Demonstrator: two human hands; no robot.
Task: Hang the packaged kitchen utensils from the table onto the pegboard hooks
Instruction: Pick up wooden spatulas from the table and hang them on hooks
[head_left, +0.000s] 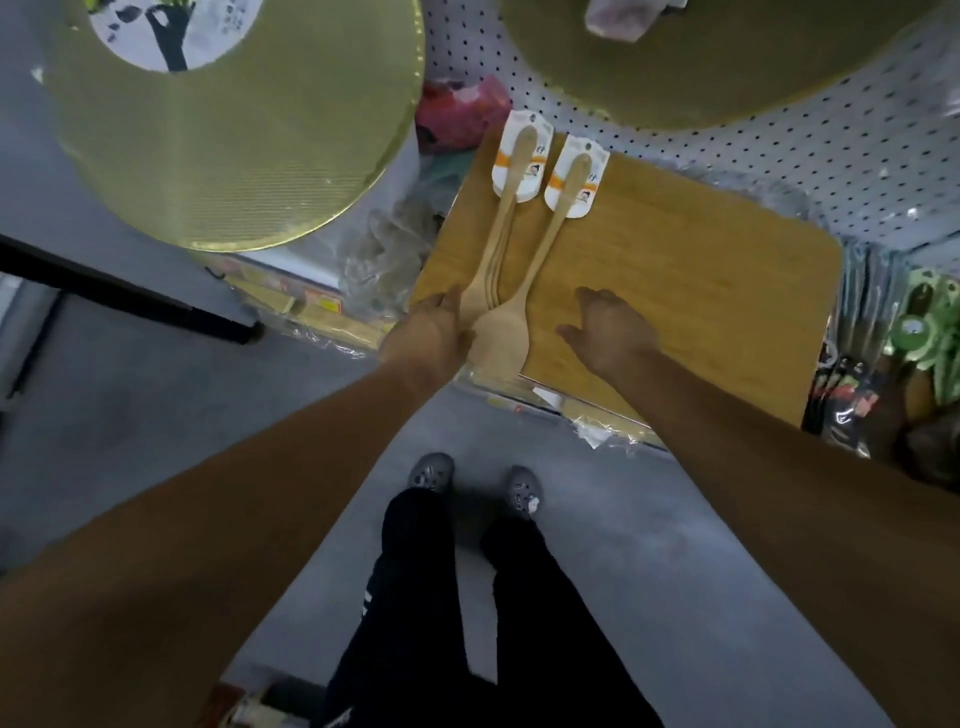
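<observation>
Several wooden spatulas (506, 218) with white and orange card labels lie on a small wooden table (675, 270). One stack sits at the left, and a single spatula (558, 218) lies just right of it. My left hand (434, 332) grips the wide blade ends of the spatulas at the table's near left corner. My right hand (608, 327) hovers flat over the table to the right of the blades, fingers spread, holding nothing. The white pegboard (779, 135) stands behind the table.
Two big round gold mesh discs (234, 135) (701, 67) hang overhead. A pink bag (462, 114) and clear plastic packs (384, 254) crowd the table's left side. Packaged utensils (857, 364) hang at the right. My feet (472, 483) stand on grey floor.
</observation>
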